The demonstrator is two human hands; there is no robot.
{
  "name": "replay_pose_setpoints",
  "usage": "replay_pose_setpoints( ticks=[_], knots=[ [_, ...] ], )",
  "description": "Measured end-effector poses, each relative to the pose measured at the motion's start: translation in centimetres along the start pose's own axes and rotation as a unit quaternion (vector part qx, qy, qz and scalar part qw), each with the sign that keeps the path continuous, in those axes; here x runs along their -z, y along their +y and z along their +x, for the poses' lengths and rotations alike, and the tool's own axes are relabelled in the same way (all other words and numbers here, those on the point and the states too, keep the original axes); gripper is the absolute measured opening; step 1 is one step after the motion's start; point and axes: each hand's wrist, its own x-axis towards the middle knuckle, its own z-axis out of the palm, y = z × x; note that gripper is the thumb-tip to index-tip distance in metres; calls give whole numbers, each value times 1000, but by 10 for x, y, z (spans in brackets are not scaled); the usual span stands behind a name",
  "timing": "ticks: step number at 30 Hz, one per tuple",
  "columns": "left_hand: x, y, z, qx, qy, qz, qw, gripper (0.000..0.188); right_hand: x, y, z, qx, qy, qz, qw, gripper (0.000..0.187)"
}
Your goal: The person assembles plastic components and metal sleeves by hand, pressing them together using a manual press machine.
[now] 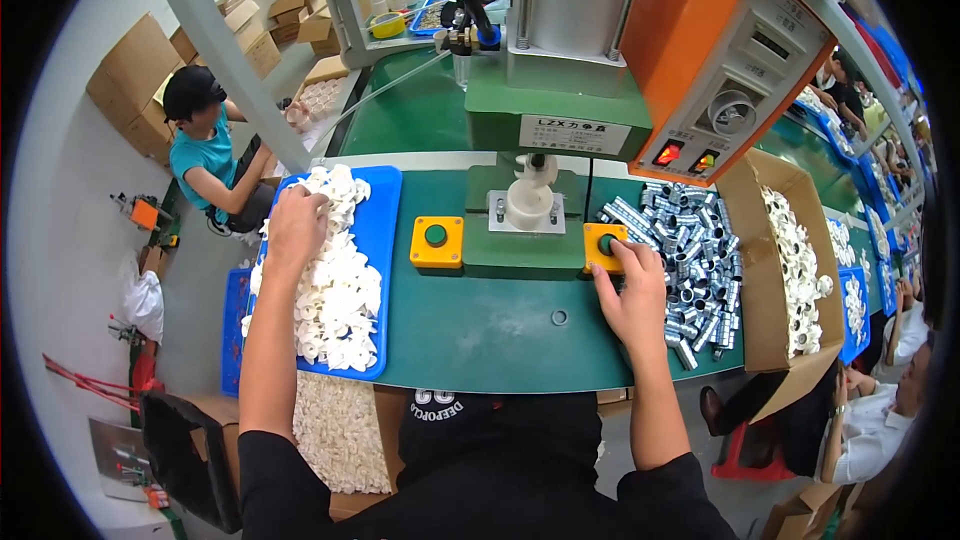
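Left hand [298, 225] reaches over the heap of white plastic parts [340, 305] in the blue tray [389, 205], its fingers curled down into the pile; whether it grips one of them I cannot tell. The right hand [636, 290] is open and holds nothing, a fingertip on the dark button of the right yellow button box [592, 258] and the thumb near that box's lower edge. A matching yellow button box [437, 258] with a green button sits toward the tray, on the other side of the green press [560, 118]. Under the press head, a round white piece [527, 205] stands on a metal plate [497, 216] bolted to the base. In front of the press, a small grey ring [559, 317] lies by itself on the green bench [470, 330]. Beyond the right hand, shiny metal tubes [700, 265] lie in a loose heap, beside an open cardboard box [752, 230] of white pieces [792, 260]. An orange control box [675, 30] with two lit switches rises above the tubes. At the left, a person in a teal shirt [212, 155] sits apart from the bench.
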Motion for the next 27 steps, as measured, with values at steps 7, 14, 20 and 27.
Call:
replay_pose_setpoints(
  ticks=[7, 14, 20, 27],
  knots=[
    [1, -4, -2, -5, 15, -24, 1000, 28, -17, -36, 52, 19, 39, 74, 996, 49],
    [11, 9, -4, -4, 22, -98, 995, 27, -35, -77, 107, -56, 2, 274, 960, 48],
    [40, 67, -1, -64, 92, -187, 976, 25, -36, -54, 82, 24, 53, 113, 992, 40],
    [29, 207, 26, -233, 69, -349, 905, 24, 93, 51, 30, -71, 152, -2, 986, 34]
  ],
)
